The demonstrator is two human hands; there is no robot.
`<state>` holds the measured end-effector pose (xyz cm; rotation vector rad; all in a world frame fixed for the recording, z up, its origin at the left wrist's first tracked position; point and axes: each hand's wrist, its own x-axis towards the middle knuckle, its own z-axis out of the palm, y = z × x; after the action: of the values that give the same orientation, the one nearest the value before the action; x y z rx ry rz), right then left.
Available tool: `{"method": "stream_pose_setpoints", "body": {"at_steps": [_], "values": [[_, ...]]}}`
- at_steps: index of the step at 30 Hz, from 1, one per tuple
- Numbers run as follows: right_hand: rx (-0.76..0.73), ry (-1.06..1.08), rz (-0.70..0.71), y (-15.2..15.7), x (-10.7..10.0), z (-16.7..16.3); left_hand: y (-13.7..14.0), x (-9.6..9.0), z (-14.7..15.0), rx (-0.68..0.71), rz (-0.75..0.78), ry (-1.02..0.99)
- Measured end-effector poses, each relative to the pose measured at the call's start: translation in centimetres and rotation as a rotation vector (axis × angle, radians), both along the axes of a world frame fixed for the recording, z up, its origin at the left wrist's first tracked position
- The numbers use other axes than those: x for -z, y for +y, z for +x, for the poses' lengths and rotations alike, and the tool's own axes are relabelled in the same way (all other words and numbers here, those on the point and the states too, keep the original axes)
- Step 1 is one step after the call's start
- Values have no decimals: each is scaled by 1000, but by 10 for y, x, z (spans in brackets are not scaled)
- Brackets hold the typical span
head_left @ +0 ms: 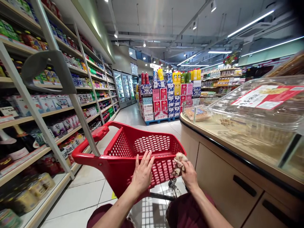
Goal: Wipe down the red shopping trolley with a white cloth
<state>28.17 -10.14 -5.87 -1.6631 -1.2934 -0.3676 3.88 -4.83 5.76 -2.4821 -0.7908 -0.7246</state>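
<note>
A red plastic shopping cart [114, 161] with perforated walls stands right in front of me, its basket bare inside. My left hand [143, 171] lies against the cart's near side at the rim, fingers stretched out and apart. At the cart's right corner, my right hand [189, 173] grips a crumpled, stained whitish cloth [179, 161] with its fingers closed round it. The cloth touches the rim and outer wall there. From the cart's left end rises a metal pole with a grey handle [57, 71].
Shelves of bottled and boxed drinks [61, 107] line the left side. To the right is a wooden counter [213, 164] with clear plastic food boxes [251, 110]. Stacked cartons [163, 98] with bottles on top stand ahead, near glass-door fridges [124, 87]. White tiles [83, 193] cover the floor.
</note>
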Motion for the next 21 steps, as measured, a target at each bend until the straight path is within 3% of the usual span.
{"method": "stream_pose_setpoints", "body": {"at_steps": [3, 9, 15, 18, 21], "values": [[-14, 62, -108, -10, 11, 7, 3, -2, -3, -10, 4, -9], [107, 167, -36, 6, -28, 19, 11, -6, -6, -95, -27, -33], [30, 136, -154, -11, -12, 11, 12, 8, -19, -104, -36, 26], [115, 205, -200, -11, -41, 25, 13, 12, -22, -104, -33, 17], [6, 288, -375, 2, -85, 43, 13, 12, -22, -109, -47, -2]]}}
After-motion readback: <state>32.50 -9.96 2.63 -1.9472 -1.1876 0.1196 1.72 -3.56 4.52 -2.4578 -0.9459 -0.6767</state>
